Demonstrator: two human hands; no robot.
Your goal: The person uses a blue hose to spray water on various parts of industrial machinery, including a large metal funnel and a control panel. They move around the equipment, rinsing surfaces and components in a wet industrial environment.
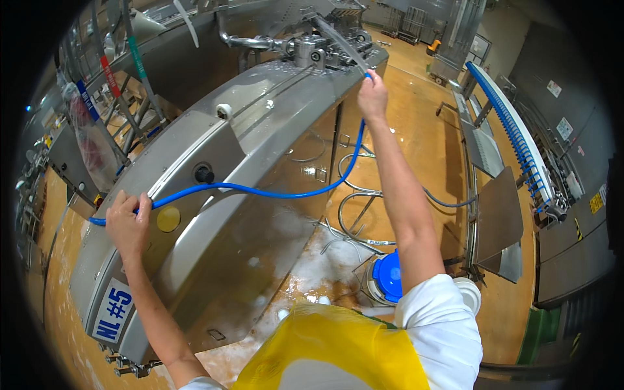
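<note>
My right hand is closed around the end of a blue hose. A stream of water runs from that end over the metal fittings at the far end of a large stainless-steel machine. Farther back along the hose, my left hand grips it above the machine's near end. Between my hands the hose sags in a curve, passing in front of a black knob. Water drops wet the machine's top cover.
A bucket with a blue lid stands on the wet floor below my right arm. Bent metal tubes are beside it. To the right is a long rack with blue teeth. Poles with coloured bands lean at the left.
</note>
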